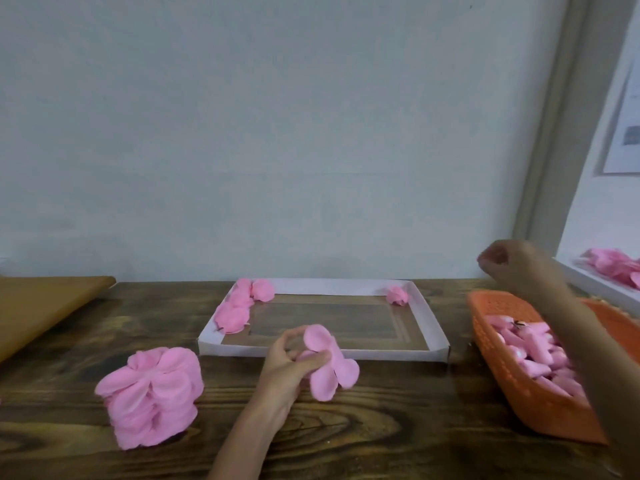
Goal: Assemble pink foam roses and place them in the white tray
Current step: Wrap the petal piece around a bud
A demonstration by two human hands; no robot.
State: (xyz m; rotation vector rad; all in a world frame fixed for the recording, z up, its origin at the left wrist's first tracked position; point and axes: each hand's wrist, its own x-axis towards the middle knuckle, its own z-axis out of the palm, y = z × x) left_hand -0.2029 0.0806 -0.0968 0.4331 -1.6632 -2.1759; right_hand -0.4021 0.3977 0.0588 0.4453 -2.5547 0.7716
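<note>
Stretching wide, the surface [381, 427] bears the white tray [398, 354], roses [235, 310] at its corners, and an orange basket [502, 368]. Left grip [287, 365] pinches a pink petal piece [325, 375] before the tray; right grip [502, 263] hovers blurred over the basket, closure unclear.

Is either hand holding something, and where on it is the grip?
The left hand pinches a pink foam petal piece at its middle, where the petals meet. The right hand is blurred; whether it holds anything cannot be told.
</note>
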